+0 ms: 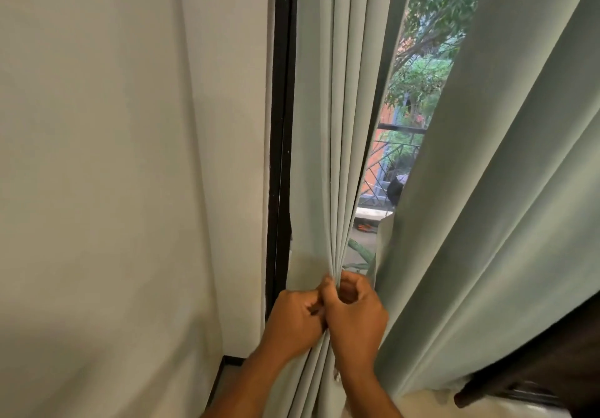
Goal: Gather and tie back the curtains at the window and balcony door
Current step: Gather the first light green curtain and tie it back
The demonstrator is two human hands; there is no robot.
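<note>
A pale green curtain panel (328,125) hangs in tight vertical pleats beside the black door frame (281,125). Low in the view, my left hand (293,320) and my right hand (355,317) sit side by side, both gripping the bunched pleats where the folds converge. A second green curtain panel (506,190) hangs loose on the right. Between the two panels a narrow gap shows the balcony railing (394,157) and trees. No tie-back is plainly visible.
A plain white wall (130,157) fills the left side. A dark piece of furniture (552,362) juts in at the lower right, under the loose panel. A black skirting strip (224,372) runs along the floor by the wall.
</note>
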